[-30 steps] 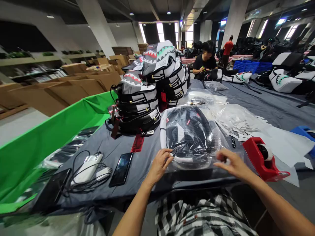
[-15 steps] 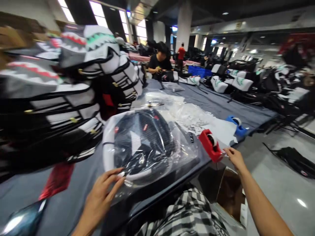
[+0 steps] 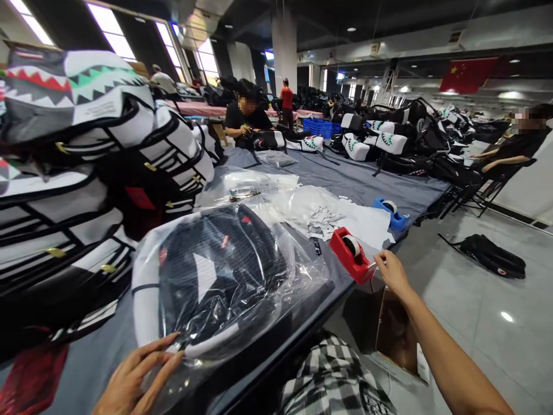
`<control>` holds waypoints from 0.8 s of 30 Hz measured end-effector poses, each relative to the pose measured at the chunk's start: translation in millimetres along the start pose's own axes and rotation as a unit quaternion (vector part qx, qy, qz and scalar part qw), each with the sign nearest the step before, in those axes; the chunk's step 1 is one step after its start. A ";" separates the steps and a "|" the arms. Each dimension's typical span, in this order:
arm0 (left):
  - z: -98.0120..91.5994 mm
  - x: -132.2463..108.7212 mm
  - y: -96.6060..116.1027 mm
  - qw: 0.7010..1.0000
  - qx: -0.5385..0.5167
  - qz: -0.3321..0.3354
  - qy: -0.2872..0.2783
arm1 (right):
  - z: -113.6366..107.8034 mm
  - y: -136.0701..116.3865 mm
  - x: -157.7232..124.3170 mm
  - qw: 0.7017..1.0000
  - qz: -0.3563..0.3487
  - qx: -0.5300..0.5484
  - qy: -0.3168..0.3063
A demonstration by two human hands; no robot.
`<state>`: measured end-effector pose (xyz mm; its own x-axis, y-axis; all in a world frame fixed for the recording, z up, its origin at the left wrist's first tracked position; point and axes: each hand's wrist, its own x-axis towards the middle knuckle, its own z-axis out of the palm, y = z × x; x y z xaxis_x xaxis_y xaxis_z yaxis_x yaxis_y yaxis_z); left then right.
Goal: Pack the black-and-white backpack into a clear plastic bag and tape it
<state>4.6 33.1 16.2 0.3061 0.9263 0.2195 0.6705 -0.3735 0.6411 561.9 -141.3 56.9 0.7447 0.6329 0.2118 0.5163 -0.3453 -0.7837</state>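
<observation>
A black and white backpack [image 3: 233, 253] lies on the table inside a clear plastic bag [image 3: 298, 268]. My left hand [image 3: 140, 369] is closed at the bag's near left corner, its thumb and fingers pinching the plastic there. To the right, a red tape dispenser [image 3: 348, 253] stands at the table's edge with a roll of clear tape in it. My right hand [image 3: 392, 271] is closed at the dispenser's near end, with a short piece of tape [image 3: 372, 265] pinched between thumb and fingers.
Backpacks with shark-teeth prints [image 3: 99, 109] are stacked at left. White sheets and plastic scraps [image 3: 328, 210] lie behind the dispenser, near a blue tape dispenser [image 3: 391, 214]. An open carton [image 3: 400, 334] stands below the edge. A co-worker [image 3: 246, 112] sits across; another person [image 3: 514, 144] sits at right.
My view has turned to the right, so the table appears shifted left. My left hand stays on the plastic bag and my right hand stays at the red dispenser with the tape.
</observation>
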 end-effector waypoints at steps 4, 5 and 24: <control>0.5 -0.5 -1.5 1.000 0.004 0.008 0.000 | 6.7 7.4 -36.7 0.981 0.117 0.154 0.035; 0.2 -0.4 -0.6 1.000 0.004 0.009 -0.001 | 17.3 7.8 -47.3 0.971 0.143 0.187 0.033; 1.2 -9.0 48.9 0.993 -0.110 0.024 0.039 | 212.4 -274.7 -103.0 0.596 -0.559 -0.040 -0.575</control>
<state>35.5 6.4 44.8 0.2756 0.9121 0.3036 0.4909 -0.4051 0.7713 253.5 35.5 126.4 -0.8419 0.5396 -0.0015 0.4714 0.7341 -0.4887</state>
